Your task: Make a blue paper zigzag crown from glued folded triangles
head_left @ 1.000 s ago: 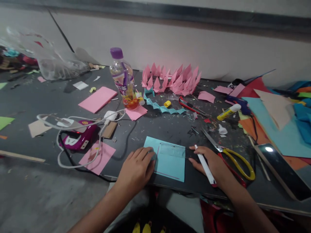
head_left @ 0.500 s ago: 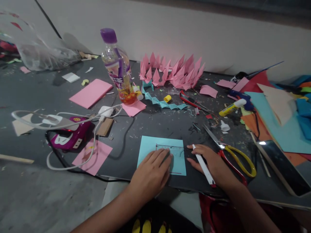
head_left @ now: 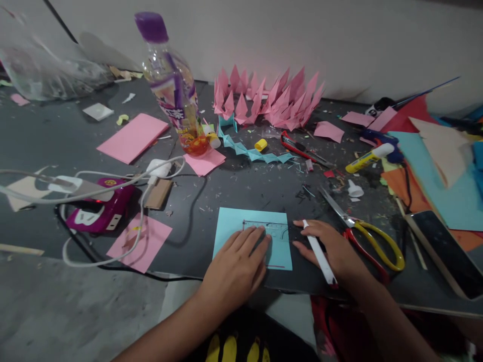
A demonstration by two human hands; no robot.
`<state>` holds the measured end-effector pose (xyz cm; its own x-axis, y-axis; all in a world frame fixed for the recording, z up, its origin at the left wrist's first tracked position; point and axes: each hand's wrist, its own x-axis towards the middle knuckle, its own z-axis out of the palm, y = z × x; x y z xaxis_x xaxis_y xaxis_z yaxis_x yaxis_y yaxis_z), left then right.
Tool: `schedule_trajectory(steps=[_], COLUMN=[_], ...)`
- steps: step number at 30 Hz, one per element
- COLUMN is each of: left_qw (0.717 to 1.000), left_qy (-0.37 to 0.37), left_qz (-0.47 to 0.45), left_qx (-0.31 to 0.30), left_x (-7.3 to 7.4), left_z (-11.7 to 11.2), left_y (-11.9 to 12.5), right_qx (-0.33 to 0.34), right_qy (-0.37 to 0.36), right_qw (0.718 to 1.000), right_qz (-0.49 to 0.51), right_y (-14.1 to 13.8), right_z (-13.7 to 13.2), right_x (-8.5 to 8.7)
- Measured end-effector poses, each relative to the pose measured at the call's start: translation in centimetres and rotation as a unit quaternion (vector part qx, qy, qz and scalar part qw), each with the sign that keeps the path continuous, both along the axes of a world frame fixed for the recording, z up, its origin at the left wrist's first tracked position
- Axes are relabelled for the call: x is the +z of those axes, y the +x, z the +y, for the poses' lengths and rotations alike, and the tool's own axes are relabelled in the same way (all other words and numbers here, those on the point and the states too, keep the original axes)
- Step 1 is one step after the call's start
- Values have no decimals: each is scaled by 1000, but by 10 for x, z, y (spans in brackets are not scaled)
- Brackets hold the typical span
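My left hand (head_left: 236, 259) lies flat with its fingers extended on a light-blue paper sheet (head_left: 228, 221) near the table's front edge. Partly under those fingers is a clear ruler (head_left: 277, 231), along with dark drawn lines; my hand hides much of both. Just right of the sheet, my right hand (head_left: 337, 249) holds a slim white pen (head_left: 319, 254) slanted between thumb and fingers. Its fingertips point toward the sheet without touching it. Scissors (head_left: 356, 223) with red and yellow handles lie beside my right hand.
Behind stand a drink bottle (head_left: 175, 100) and folded pink paper pieces (head_left: 271, 103). A red utility knife (head_left: 302, 150), glue stick (head_left: 368, 158) and phone (head_left: 445, 251) lie to the right. A purple power adapter (head_left: 109, 206) with looping cables sits left.
The view has shifted slightly closer to the table. Both hands keep nearly the same pose, with the pen still in my right hand.
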<state>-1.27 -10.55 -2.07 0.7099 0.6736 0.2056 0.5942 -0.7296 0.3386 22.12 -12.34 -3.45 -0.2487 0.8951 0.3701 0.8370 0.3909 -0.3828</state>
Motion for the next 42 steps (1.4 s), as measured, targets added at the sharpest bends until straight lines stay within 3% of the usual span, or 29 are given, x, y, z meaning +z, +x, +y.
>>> schedule_trajectory(steps=[24, 29, 32, 38, 42], left_qw=[1000, 1000, 1000, 999, 997], left_qy=[6, 12, 16, 28, 40], left_qz=[-9, -1, 8, 25, 61], left_qx=[1, 4, -2, -15, -35], left_x=[-2, -1, -1, -4, -8], left_z=[1, 1, 1, 0, -3], left_y=[1, 1, 1, 1, 1], right_qx=[8, 3, -16, 30, 38], right_qy=[0, -11, -30, -116, -194], right_qw=[1000, 1000, 997, 977, 952], right_qz=[-1, 27, 73, 175, 233], right_y=[-2, -1, 0, -30, -64], right_z=[-1, -2, -1, 31, 65], right_x=[5, 7, 16, 47, 42])
